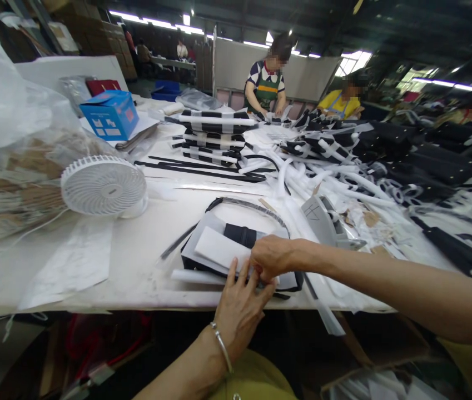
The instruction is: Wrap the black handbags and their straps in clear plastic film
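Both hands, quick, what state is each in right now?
Left hand: open, resting against the white sheet.
Right hand: curled closed; whether it holds anything cannot be told.

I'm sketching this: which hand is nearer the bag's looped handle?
Right: the right hand is just this side of the looped handle; the left hand is farther off, nearer the table's front edge.

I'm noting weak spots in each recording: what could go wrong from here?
The white sheet on the black bag might slip or crease: the left hand rests its fingers by the near edge, and the right hand is curled beside them.
The bag lies close to the near edge of the white table, so a stray pull could drag it over.
The silver-coloured bracelet behind the left hand might snag the sheet.
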{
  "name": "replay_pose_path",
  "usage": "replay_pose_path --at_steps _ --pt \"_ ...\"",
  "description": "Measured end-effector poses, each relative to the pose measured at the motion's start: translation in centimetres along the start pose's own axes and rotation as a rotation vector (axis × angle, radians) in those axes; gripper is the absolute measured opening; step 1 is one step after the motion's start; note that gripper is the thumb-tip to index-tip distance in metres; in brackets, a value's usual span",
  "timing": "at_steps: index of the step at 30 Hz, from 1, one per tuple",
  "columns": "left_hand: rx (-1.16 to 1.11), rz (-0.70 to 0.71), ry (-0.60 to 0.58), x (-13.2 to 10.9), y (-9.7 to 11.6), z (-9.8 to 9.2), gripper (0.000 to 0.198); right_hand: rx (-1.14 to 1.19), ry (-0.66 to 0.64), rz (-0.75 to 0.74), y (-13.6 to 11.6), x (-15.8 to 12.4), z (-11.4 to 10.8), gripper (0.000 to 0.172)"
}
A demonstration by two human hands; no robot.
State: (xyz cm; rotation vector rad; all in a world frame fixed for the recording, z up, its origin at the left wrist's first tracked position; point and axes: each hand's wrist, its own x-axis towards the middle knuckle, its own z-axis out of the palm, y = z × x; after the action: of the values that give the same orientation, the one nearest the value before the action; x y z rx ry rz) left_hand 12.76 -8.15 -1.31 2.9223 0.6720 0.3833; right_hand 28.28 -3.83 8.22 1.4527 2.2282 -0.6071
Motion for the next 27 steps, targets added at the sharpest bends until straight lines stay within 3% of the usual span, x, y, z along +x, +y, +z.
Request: replay_pose_path --at_steps 7,11,13,18,22,24,27 --pt "0.008 0.018 0.026 -0.1 -0.3 0.7 0.062 -0.420 -0.044 -0.305 0.6 1.8 0.3 0.017" --pt "0.015 0.022 0.059 -0.2 -0.3 1.4 0.058 -0.466 0.098 -0.561 3.0 2.7 0.6 0.029" --pt "0.031 0.016 0.068 -0.2 -0.3 1.8 0.058 -0.412 0.193 -0.612 4.6 3.0 1.1 0.034" --pt "0.041 0.008 0.077 -0.3 -0.2 2.4 0.054 -0.241 0.381 -0.408 8.9 3.8 3.0 0.047" --pt "0.035 0.018 0.068 -0.2 -0.2 1.8 0.053 -0.143 0.532 -0.165 11.2 2.6 2.9 0.049" --pt "0.033 0.015 0.062 -0.2 -0.2 1.5 0.054 -0.063 0.682 0.000 10.9 1.0 2.5 0.048" --pt "0.028 0.010 0.069 -0.2 -0.1 1.5 0.054 0.191 0.938 0.135 7.5 -1.9 2.8 0.034"
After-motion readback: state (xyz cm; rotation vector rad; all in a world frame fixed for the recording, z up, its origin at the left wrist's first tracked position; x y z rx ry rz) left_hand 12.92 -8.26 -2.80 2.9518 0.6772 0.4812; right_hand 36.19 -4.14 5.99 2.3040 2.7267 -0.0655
